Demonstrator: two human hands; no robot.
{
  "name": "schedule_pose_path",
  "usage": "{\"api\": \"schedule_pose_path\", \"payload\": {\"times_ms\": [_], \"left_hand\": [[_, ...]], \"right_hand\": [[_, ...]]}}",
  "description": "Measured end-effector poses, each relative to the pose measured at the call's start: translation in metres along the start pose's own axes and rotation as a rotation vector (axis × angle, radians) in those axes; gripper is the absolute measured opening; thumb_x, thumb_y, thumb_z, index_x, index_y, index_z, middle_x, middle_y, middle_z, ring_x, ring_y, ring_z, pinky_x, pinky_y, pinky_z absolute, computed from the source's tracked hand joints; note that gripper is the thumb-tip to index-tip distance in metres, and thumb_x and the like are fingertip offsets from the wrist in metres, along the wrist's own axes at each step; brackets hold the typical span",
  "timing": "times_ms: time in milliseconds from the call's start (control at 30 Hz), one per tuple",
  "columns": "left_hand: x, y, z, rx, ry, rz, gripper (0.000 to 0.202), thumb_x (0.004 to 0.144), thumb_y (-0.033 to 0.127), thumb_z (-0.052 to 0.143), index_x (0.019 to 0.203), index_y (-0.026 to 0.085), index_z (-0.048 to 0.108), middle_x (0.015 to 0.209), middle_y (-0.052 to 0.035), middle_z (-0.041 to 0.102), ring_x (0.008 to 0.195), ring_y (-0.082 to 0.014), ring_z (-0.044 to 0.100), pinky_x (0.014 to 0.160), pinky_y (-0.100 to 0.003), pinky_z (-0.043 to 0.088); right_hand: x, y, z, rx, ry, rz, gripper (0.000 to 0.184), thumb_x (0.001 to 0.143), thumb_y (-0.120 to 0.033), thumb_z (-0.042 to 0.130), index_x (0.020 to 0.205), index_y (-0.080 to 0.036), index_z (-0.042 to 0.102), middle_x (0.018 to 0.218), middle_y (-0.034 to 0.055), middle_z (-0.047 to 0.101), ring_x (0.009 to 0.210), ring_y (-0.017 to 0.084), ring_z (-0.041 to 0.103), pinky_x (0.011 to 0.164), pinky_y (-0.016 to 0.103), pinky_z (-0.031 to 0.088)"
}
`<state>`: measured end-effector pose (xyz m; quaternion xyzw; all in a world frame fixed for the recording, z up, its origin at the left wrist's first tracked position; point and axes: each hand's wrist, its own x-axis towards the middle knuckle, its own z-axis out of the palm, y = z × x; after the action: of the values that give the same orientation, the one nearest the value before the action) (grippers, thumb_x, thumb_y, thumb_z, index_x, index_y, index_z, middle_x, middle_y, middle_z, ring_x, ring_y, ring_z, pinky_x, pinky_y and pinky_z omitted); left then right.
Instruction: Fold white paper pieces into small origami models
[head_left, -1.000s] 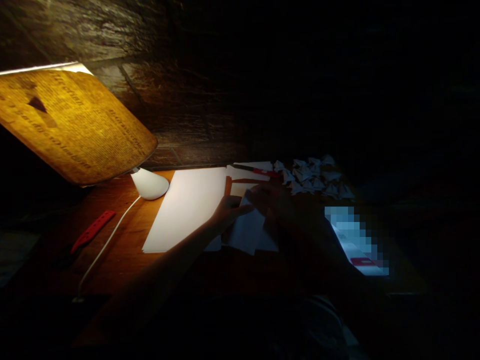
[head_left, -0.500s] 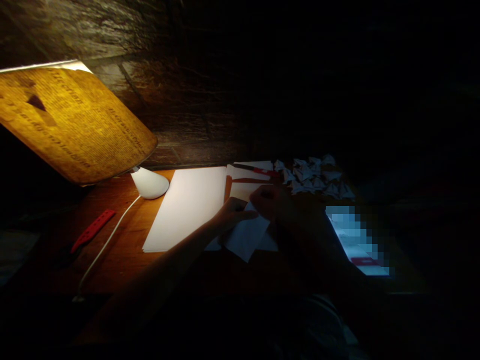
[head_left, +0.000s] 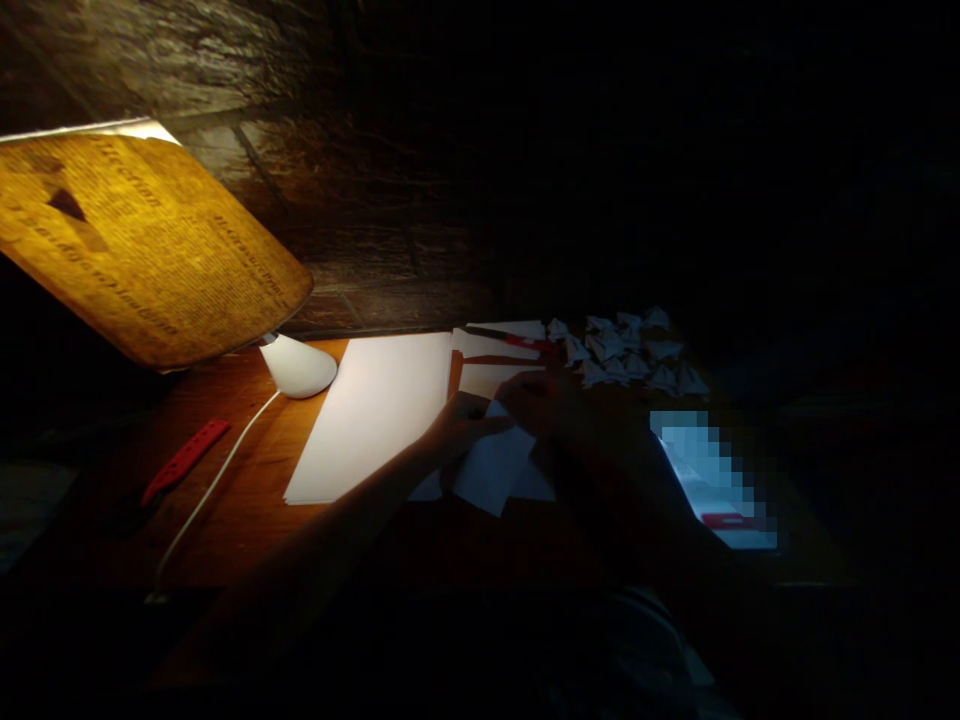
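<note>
In dim lamp light, my left hand (head_left: 461, 425) and my right hand (head_left: 536, 400) meet over a small white paper piece (head_left: 491, 470) on the wooden table (head_left: 247, 500). Both hands pinch its upper edge with fingers closed. The piece hangs down toward me, slightly tilted. A large white sheet (head_left: 375, 410) lies flat just left of my left hand. Smaller cut paper strips (head_left: 491, 350) lie behind my hands.
A heap of several folded paper pieces (head_left: 626, 355) sits at the back right. A red-handled tool (head_left: 517, 340) lies by the strips. A lit phone screen (head_left: 709, 480) is right. A white lamp base (head_left: 298, 366), its cable and a red perforated strip (head_left: 184, 460) lie left.
The paper piece has turned and shifted a little between my fingers; my right hand moved slightly toward my left. Everything else on the table stays put.
</note>
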<state>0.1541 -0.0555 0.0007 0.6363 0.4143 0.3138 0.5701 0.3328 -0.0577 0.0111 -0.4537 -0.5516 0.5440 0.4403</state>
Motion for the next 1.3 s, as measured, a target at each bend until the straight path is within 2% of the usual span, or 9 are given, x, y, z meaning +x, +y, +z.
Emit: {"api": "schedule_pose_path", "payload": {"times_ms": [200, 367, 533, 700, 767, 867, 967, 1100, 1300], "left_hand": [[-0.002, 0.005, 0.000, -0.133, 0.236, -0.038, 0.037, 0.064, 0.043, 0.085, 0.056, 0.014, 0.064, 0.054, -0.0009, 0.059, 0.049, -0.0105, 0.050, 0.046, -0.022, 0.035], [-0.001, 0.005, 0.001, -0.257, 0.398, 0.021, 0.034, 0.060, 0.042, 0.088, 0.061, 0.013, 0.070, 0.058, -0.0017, 0.065, 0.052, -0.0124, 0.057, 0.049, -0.023, 0.042], [-0.001, 0.006, 0.001, -0.275, 0.397, 0.054, 0.034, 0.063, 0.042, 0.087, 0.061, 0.013, 0.069, 0.059, -0.0017, 0.065, 0.053, -0.0130, 0.058, 0.050, -0.024, 0.044], [-0.001, 0.004, 0.001, -0.257, 0.395, 0.068, 0.030, 0.067, 0.039, 0.085, 0.060, 0.014, 0.068, 0.057, -0.0012, 0.064, 0.053, -0.0128, 0.057, 0.049, -0.024, 0.044], [0.000, 0.003, 0.000, -0.259, 0.397, 0.071, 0.029, 0.067, 0.038, 0.085, 0.063, 0.014, 0.069, 0.058, -0.0012, 0.064, 0.053, -0.0124, 0.057, 0.048, -0.024, 0.043], [0.001, 0.001, 0.000, -0.253, 0.401, 0.068, 0.029, 0.066, 0.039, 0.085, 0.065, 0.013, 0.071, 0.061, -0.0023, 0.065, 0.054, -0.0125, 0.057, 0.048, -0.023, 0.042], [0.000, 0.002, 0.001, -0.214, 0.400, 0.055, 0.032, 0.067, 0.040, 0.084, 0.061, 0.013, 0.067, 0.057, -0.0015, 0.061, 0.052, -0.0117, 0.054, 0.047, -0.023, 0.039], [0.000, 0.002, 0.002, -0.182, 0.399, 0.034, 0.040, 0.067, 0.047, 0.085, 0.059, 0.014, 0.064, 0.055, 0.0000, 0.058, 0.051, -0.0103, 0.050, 0.047, -0.022, 0.036], [0.003, -0.007, -0.001, -0.122, 0.345, 0.018, 0.054, 0.067, 0.059, 0.083, 0.054, 0.015, 0.055, 0.051, 0.0032, 0.047, 0.049, -0.0081, 0.043, 0.046, -0.021, 0.030]], "right_hand": [[0.005, 0.007, -0.012, -0.063, 0.123, -0.007, 0.057, 0.079, -0.074, 0.064, 0.059, -0.022, 0.061, 0.053, -0.0002, 0.053, 0.054, 0.014, 0.050, 0.051, 0.027, 0.035], [0.004, 0.005, -0.012, -0.061, 0.074, -0.023, 0.053, 0.078, -0.070, 0.069, 0.062, -0.020, 0.066, 0.060, 0.0018, 0.062, 0.057, 0.013, 0.053, 0.054, 0.027, 0.039], [0.006, 0.003, -0.010, -0.156, 0.075, -0.188, 0.051, 0.078, -0.065, 0.070, 0.055, -0.021, 0.060, 0.058, -0.0003, 0.060, 0.060, 0.013, 0.054, 0.058, 0.026, 0.042], [0.009, 0.007, -0.011, -0.173, 0.087, -0.223, 0.051, 0.082, -0.064, 0.067, 0.057, -0.020, 0.061, 0.058, -0.0002, 0.059, 0.058, 0.013, 0.053, 0.056, 0.026, 0.039], [0.008, 0.007, -0.010, -0.176, 0.061, -0.210, 0.054, 0.081, -0.068, 0.067, 0.057, -0.020, 0.060, 0.057, -0.0006, 0.057, 0.057, 0.012, 0.051, 0.055, 0.026, 0.038], [0.005, 0.005, -0.007, -0.183, 0.018, -0.112, 0.058, 0.075, -0.074, 0.068, 0.056, -0.020, 0.056, 0.054, -0.0024, 0.052, 0.053, 0.011, 0.045, 0.051, 0.025, 0.033], [0.003, 0.002, -0.003, -0.203, 0.046, -0.033, 0.060, 0.071, -0.074, 0.072, 0.055, -0.020, 0.052, 0.053, -0.0037, 0.048, 0.052, 0.010, 0.042, 0.048, 0.025, 0.030], [0.003, 0.000, -0.002, -0.253, 0.101, -0.038, 0.062, 0.070, -0.072, 0.075, 0.050, -0.022, 0.044, 0.049, -0.0054, 0.041, 0.051, 0.010, 0.037, 0.048, 0.025, 0.027], [0.001, -0.006, -0.008, -0.150, 0.139, -0.088, 0.051, 0.074, -0.064, 0.074, 0.057, -0.022, 0.053, 0.055, -0.0021, 0.054, 0.054, 0.012, 0.048, 0.052, 0.026, 0.036]]}}
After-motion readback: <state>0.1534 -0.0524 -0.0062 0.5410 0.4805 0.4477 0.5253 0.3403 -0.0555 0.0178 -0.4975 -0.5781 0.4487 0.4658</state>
